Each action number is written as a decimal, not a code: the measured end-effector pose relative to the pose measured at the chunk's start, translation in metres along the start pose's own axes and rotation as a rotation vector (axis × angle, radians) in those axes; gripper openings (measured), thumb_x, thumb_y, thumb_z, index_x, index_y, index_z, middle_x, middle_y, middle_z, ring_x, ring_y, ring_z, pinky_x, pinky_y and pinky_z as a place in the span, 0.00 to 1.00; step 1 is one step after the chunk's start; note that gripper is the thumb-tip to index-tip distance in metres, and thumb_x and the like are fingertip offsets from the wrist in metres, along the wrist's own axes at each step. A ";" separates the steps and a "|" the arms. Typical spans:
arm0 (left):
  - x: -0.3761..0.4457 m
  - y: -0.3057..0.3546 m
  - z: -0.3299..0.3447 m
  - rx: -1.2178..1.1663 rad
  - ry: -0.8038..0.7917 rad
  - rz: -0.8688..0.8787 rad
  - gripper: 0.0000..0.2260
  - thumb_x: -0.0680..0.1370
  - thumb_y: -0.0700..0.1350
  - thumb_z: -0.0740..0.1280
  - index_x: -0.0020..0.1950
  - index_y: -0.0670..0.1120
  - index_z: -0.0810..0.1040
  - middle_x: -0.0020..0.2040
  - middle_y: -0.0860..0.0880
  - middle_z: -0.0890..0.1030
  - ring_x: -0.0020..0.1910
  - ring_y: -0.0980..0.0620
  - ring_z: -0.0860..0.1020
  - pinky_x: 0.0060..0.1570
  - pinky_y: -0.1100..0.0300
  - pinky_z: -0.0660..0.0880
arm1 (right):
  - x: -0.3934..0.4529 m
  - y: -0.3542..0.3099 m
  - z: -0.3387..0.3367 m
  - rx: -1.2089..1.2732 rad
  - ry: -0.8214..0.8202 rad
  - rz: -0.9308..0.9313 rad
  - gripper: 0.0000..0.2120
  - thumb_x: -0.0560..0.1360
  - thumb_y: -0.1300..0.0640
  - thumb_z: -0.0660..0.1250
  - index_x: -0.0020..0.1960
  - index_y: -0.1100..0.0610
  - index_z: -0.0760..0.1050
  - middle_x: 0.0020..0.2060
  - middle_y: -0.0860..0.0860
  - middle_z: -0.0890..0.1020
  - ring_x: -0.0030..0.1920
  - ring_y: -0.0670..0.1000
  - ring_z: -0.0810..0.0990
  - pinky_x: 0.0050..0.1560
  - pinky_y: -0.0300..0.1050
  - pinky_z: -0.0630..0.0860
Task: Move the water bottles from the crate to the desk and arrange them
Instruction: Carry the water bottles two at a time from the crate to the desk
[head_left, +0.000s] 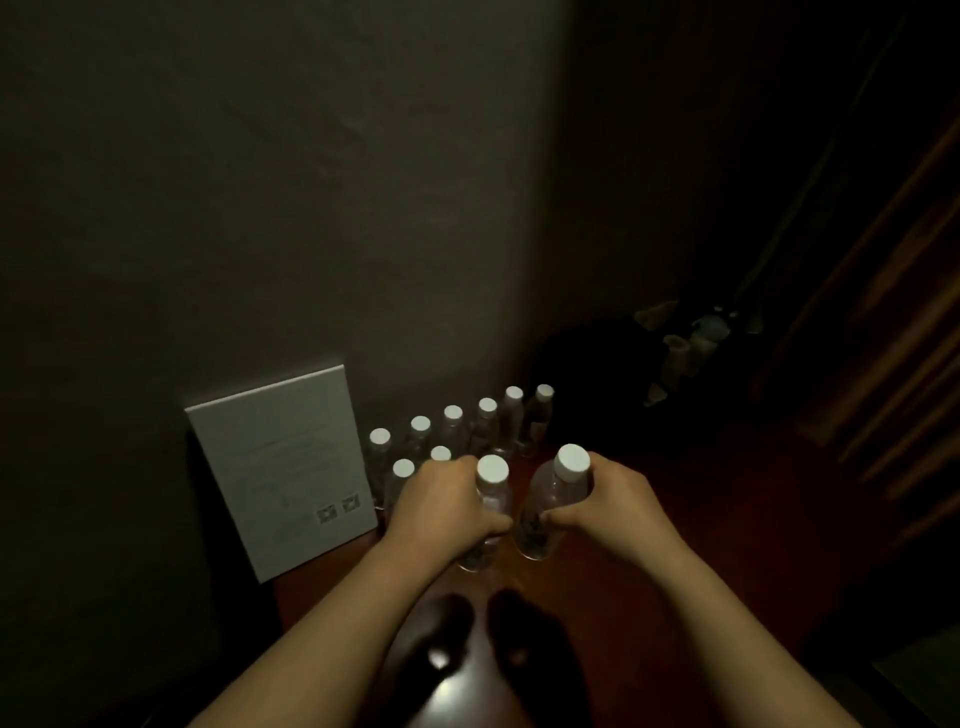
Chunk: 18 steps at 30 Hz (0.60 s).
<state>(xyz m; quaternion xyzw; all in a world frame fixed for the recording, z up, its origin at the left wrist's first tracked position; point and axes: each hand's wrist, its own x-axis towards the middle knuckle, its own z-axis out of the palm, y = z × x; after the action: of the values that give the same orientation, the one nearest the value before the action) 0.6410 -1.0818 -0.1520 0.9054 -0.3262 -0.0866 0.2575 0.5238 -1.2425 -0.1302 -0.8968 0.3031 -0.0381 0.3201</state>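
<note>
inspector: holding one bottle apiece. left hand (447, 501) has fingers curled round the left bottle (488, 512); right hand (613, 501) wraps the right bottle (553, 501), thumb low on its body. both bases sit at or just above the desk (701, 519); contact unclear.

clerk: step in hand?

inspector: placing, i judge. a back row (470, 423) stands along the wall; two front bottles (421, 462) begin a second beside the white card (283, 467). crate not visible.

clerk: next?

inspector: likely set both upright beside those two, then let go.
</note>
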 end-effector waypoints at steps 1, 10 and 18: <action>0.007 -0.001 0.006 -0.001 0.007 -0.032 0.19 0.62 0.61 0.73 0.45 0.50 0.78 0.41 0.52 0.79 0.42 0.50 0.76 0.35 0.59 0.69 | 0.015 0.004 0.002 0.007 -0.026 -0.008 0.30 0.60 0.51 0.81 0.60 0.48 0.77 0.52 0.45 0.82 0.54 0.47 0.79 0.51 0.40 0.75; 0.068 -0.008 0.063 -0.036 0.072 -0.231 0.20 0.62 0.60 0.74 0.47 0.51 0.78 0.46 0.52 0.79 0.46 0.51 0.79 0.43 0.55 0.77 | 0.116 0.034 0.024 0.016 -0.207 -0.097 0.30 0.60 0.52 0.80 0.60 0.48 0.77 0.53 0.45 0.83 0.55 0.46 0.80 0.51 0.37 0.73; 0.106 -0.012 0.120 -0.096 0.155 -0.332 0.18 0.63 0.61 0.72 0.48 0.54 0.78 0.48 0.54 0.77 0.47 0.53 0.77 0.45 0.55 0.77 | 0.178 0.060 0.044 0.029 -0.347 -0.119 0.23 0.66 0.50 0.75 0.60 0.46 0.76 0.53 0.47 0.83 0.54 0.48 0.80 0.48 0.37 0.72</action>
<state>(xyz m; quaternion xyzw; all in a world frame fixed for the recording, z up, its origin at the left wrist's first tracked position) 0.6903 -1.1907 -0.2592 0.9375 -0.1470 -0.0734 0.3068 0.6482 -1.3564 -0.2231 -0.9016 0.1891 0.0942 0.3776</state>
